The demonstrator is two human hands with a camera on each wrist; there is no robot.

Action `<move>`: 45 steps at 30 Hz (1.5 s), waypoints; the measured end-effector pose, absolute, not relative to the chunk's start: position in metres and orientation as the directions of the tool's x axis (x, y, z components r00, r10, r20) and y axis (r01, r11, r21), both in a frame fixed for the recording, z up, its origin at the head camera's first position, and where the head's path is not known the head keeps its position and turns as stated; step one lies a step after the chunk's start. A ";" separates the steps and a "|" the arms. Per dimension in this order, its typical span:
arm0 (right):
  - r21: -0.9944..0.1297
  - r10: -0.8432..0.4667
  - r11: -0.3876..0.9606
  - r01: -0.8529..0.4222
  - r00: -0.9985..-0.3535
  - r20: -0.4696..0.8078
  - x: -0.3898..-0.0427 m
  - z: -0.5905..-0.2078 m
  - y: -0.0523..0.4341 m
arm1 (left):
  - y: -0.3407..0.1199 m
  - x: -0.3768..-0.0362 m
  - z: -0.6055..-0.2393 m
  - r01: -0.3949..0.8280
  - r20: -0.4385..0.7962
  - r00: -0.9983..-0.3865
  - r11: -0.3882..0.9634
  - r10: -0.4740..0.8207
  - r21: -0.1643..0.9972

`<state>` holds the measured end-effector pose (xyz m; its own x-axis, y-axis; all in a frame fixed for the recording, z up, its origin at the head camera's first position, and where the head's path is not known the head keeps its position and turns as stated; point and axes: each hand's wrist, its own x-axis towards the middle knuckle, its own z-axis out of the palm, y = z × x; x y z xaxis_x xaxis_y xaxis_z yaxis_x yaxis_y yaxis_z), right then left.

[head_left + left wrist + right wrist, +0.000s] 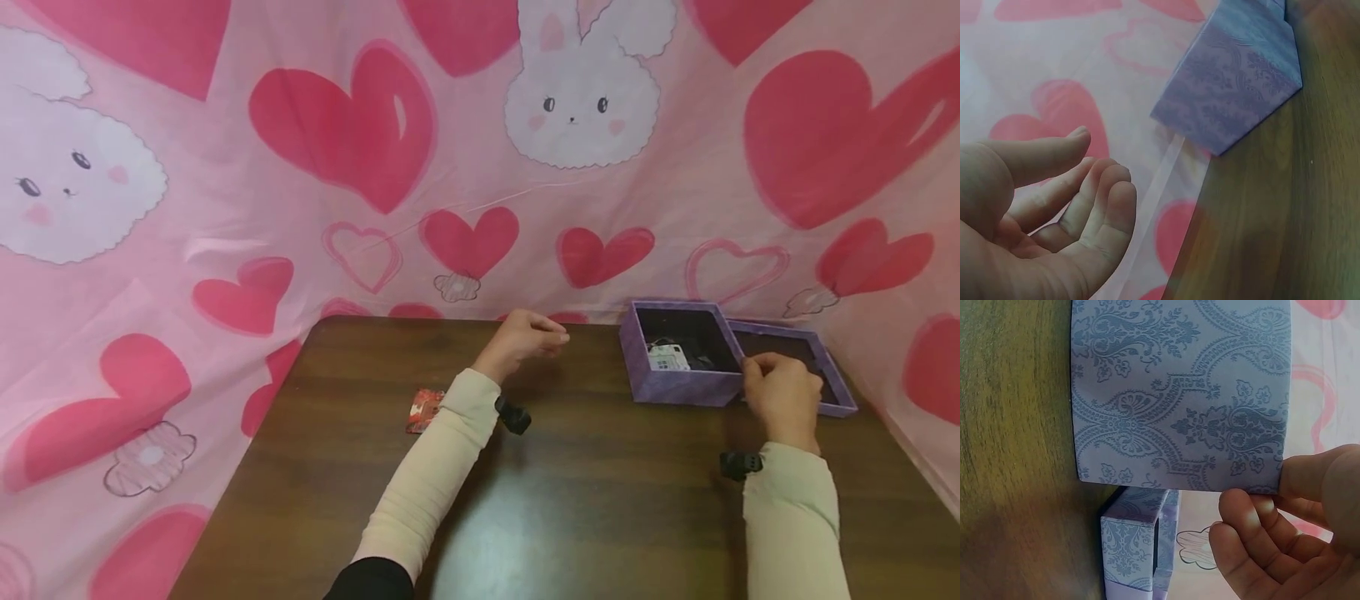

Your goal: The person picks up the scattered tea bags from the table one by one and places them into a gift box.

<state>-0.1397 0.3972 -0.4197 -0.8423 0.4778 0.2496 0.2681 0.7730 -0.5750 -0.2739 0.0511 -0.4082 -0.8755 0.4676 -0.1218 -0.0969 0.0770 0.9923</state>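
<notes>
Right hand (pixel 780 392) pinches near corner of purple box (pixel 678 354), at tabletop (pixel 570 500) far right corner. Left hand (pixel 525 337) relaxed, holds nothing, near far edge. Lid (pixel 795 362) beside box.

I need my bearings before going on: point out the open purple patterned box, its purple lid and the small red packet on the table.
open purple patterned box (pixel 678 387), head view, on its front outer wall.
purple lid (pixel 838 385), head view, on its right rim.
small red packet (pixel 424 409), head view, on its middle, left of the left sleeve.
</notes>
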 end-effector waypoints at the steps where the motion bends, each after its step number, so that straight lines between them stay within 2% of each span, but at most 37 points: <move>1: -0.575 0.480 0.772 0.270 -0.841 0.250 -0.140 -0.419 0.397 | 0.048 -0.274 -0.408 -0.101 -0.125 -0.875 0.077 0.467 0.992; 17: -0.563 0.469 0.783 0.266 -0.847 0.252 -0.141 -0.416 0.396 | -0.008 -0.274 -0.414 -0.078 -0.133 -0.900 0.148 0.415 0.986; 28: -0.558 0.465 0.784 0.271 -0.853 0.240 -0.139 -0.417 0.397 | -0.038 -0.265 -0.425 -0.130 -0.172 -0.925 0.144 0.340 0.981; 45: -0.557 0.466 0.783 0.276 -0.854 0.230 -0.138 -0.416 0.396 | -0.080 -0.254 -0.434 -0.127 -0.180 -0.937 0.186 0.298 0.974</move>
